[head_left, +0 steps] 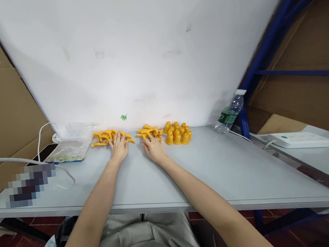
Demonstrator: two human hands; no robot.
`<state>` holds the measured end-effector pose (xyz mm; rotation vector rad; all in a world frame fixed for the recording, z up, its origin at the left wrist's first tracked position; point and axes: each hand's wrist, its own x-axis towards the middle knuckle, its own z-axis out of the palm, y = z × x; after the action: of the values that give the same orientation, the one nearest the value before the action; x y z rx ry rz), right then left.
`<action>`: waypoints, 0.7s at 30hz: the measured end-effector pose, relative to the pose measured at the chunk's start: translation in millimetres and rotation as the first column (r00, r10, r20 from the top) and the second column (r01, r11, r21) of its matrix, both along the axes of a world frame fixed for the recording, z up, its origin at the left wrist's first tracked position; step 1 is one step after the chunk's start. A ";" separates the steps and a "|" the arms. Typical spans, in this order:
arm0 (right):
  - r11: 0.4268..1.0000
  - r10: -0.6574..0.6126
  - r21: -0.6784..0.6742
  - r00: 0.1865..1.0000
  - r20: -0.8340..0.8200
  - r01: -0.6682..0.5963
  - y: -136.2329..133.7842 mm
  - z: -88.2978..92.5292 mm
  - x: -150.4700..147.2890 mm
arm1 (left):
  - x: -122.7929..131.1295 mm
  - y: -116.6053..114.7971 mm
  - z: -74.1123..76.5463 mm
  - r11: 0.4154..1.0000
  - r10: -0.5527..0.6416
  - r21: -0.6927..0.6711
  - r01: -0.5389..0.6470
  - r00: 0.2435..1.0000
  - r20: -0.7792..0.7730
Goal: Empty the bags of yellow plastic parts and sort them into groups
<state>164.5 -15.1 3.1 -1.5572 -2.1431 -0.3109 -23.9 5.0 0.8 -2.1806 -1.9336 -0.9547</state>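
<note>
Yellow curved plastic parts (103, 136) lie in a heap at the back of the grey table, with small metal bits at their front left. My left hand (119, 147) rests on the right part of this heap, its fingers spread. A second, smaller group of yellow parts (145, 132) lies to its right. My right hand (154, 149) is at the front of that group, fingertips touching the parts; whether it grips any is hidden. Several yellow ribbed cone-shaped caps (177, 137) stand close together just right of my right hand.
Plastic bags (72, 146), a dark phone (47, 151) and a white cable (40, 139) lie at the left. A tilted bottle (230, 113) leans at the back right. A power strip (301, 139) sits beyond the table's right edge. A white panel (144, 54) stands behind.
</note>
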 end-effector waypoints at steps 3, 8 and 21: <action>0.996 0.035 0.084 0.997 -0.073 -0.029 1.7 0.6 1.2 | 2.4 -3.6 4.3 0.997 -0.048 0.057 0.049 0.999 -0.021; 0.977 0.121 0.195 0.979 -0.163 -0.088 1.4 2.1 3.3 | 5.9 -10.0 11.3 0.991 -0.109 0.077 0.113 0.993 -0.054; 0.858 0.501 0.237 0.846 -0.185 -0.456 6.8 2.1 13.8 | 4.3 -13.1 21.2 0.991 -0.073 0.116 0.069 0.997 0.026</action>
<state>178.3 -8.4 5.2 -0.8583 -2.1503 -0.1338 -19.6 -8.1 21.9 -2.1961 -1.7757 -1.0870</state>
